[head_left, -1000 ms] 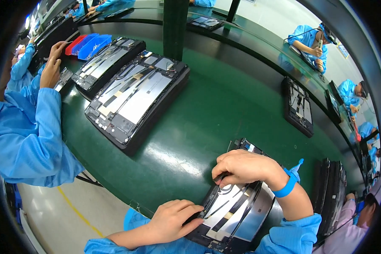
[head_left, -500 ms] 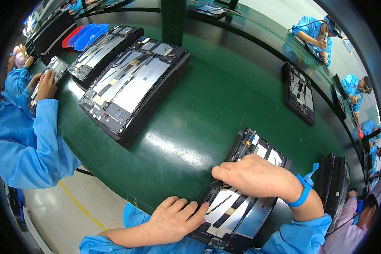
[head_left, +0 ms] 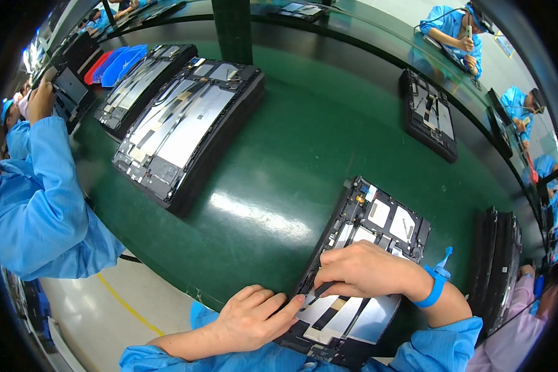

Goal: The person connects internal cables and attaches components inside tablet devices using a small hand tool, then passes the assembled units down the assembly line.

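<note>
An opened black tablet frame (head_left: 384, 217) with silver shielding lies on the green belt in front of me. My right hand (head_left: 366, 273), a blue strap at its wrist, rests on the frame's middle and pinches a thin dark tool (head_left: 321, 290) whose tip points at the left edge. My left hand (head_left: 254, 316) lies flat beside the frame's near left edge, fingertips touching it close to the tool tip.
A stack of the same open frames (head_left: 186, 130) sits at the belt's left, another stack (head_left: 139, 84) behind it, near red and blue bins (head_left: 115, 62). A lone frame (head_left: 429, 111) lies far right. Upright frames (head_left: 499, 260) stand at my right. A person in blue (head_left: 43, 198) works on my left.
The view has shifted, so the frame sits more central. My right hand slid lower along the frame; my left hand's fingertips now reach its edge beside the tool.
</note>
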Motion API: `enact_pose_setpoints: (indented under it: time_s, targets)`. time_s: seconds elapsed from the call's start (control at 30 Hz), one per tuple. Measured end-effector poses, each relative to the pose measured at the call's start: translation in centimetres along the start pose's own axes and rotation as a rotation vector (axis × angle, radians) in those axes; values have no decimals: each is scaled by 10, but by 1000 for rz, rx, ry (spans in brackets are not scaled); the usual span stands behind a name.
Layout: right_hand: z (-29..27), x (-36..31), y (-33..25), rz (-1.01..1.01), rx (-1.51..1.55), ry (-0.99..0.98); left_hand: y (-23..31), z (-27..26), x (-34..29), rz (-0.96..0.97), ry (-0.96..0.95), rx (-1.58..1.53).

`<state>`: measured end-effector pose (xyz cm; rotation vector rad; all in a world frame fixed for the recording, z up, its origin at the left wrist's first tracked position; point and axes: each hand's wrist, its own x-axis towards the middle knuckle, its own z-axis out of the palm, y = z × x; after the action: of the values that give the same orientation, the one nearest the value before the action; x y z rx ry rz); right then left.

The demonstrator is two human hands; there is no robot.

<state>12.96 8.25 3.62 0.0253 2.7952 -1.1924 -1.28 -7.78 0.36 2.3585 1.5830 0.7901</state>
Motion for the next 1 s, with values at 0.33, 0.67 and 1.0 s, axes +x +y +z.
enact_pose_setpoints:
  time_s: [0.33,0.67,1.0]
  targets:
    - [7,3,-4,116,24,171,-1,-5,6,83,-32,93]
    - [-1,9,-3,248,17,239,4,-11,16,180,-114,224]
    - [-4,9,3,328,9,224,-2,0,27,16,-131,157]
